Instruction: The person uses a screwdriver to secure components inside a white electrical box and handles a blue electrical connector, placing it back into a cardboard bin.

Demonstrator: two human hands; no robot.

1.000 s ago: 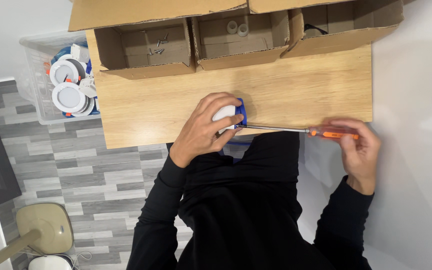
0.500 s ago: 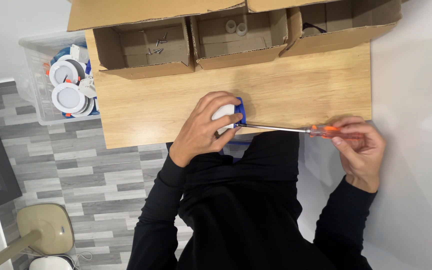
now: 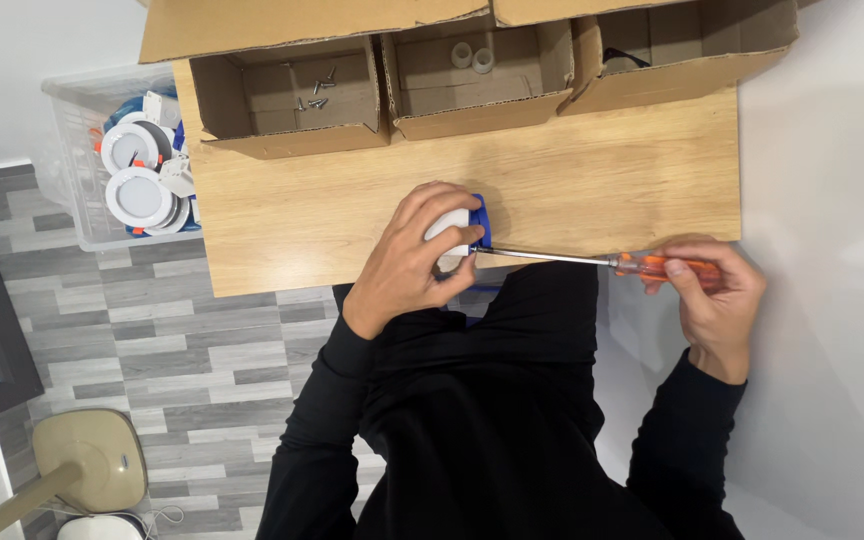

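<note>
At the near edge of the wooden table [image 3: 592,180], the left hand [image 3: 414,262] cups a white-and-blue round fitting [image 3: 460,228] beneath its palm. The right hand [image 3: 717,295] grips an orange-handled screwdriver [image 3: 592,260], tip touching the fitting.

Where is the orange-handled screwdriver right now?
In the head view, the orange-handled screwdriver lies level along the near edge of the wooden table, its handle in the right hand and its tip at the white-and-blue round fitting under the left hand.
</note>
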